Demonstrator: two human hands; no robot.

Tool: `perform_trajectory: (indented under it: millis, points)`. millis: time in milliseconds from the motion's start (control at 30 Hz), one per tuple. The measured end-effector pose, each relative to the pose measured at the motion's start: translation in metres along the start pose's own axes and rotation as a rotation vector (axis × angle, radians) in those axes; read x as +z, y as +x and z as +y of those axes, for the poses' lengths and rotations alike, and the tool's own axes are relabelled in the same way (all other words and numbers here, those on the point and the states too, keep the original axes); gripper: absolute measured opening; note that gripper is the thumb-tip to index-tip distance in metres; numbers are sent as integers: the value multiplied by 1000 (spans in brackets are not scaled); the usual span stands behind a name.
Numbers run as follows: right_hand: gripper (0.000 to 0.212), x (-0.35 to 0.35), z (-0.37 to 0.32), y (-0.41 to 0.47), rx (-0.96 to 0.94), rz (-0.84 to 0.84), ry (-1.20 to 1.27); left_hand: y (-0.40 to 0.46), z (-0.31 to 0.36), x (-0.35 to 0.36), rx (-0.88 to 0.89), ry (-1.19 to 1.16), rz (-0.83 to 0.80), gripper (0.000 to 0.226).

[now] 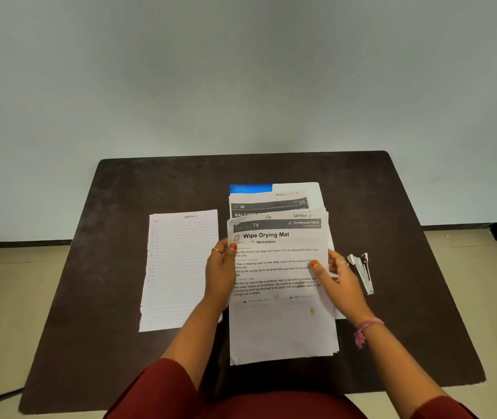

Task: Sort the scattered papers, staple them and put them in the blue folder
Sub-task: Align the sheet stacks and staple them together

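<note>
Both hands hold a stack of printed papers [282, 297] by its side edges above a dark table [114, 343].

Nearest the camera, the red sleeves [162, 388] frame the stack's lower edge. At the left a single lined sheet [177, 270] lies flat on the table, apart from the stack. The left hand [221, 267] pinches the stack's left edge, thumb on the top page and fingers curled behind. The top page is headed "Wipe Drying Mat". Beyond the stack, more printed sheets [271, 202] lie on the blue folder [250, 189], of which only a corner shows. The right hand [336, 275] pinches the stack's right edge the same way, thumb on top and fingers behind. A metal stapler [362, 272] lies on the table just beside that hand, at the right.
</note>
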State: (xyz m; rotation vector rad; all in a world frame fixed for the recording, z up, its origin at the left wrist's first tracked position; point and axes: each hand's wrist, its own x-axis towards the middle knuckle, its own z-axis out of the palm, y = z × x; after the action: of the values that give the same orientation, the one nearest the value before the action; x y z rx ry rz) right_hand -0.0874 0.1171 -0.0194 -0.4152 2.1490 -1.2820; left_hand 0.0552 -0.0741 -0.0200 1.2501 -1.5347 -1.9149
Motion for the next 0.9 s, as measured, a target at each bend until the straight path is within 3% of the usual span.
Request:
perform_trajectory:
  millis: [200, 400, 533, 600, 767, 900]
  points:
    - [33, 24, 5, -11, 99, -165, 98, 12, 11, -31, -24, -54, 116, 21]
    - [33, 55, -4, -13, 178, -221, 165, 22, 23, -61, -164, -153, 157, 27]
    - [30, 79, -19, -7, 265, -220, 253, 21, 18, -86, -259, 127, 47, 28]
    - [30, 95, -31, -5, 309, -236, 296, 19, 10, -101, -263, 247, 69, 29]
    - [30, 136, -47, -10, 271, -307, 168, 13, 2, -134, -214, 257, 240, 23]
    - [30, 167, -58, -9, 202, -303, -84, 21, -7, -163, -227, 297, 318, 23]
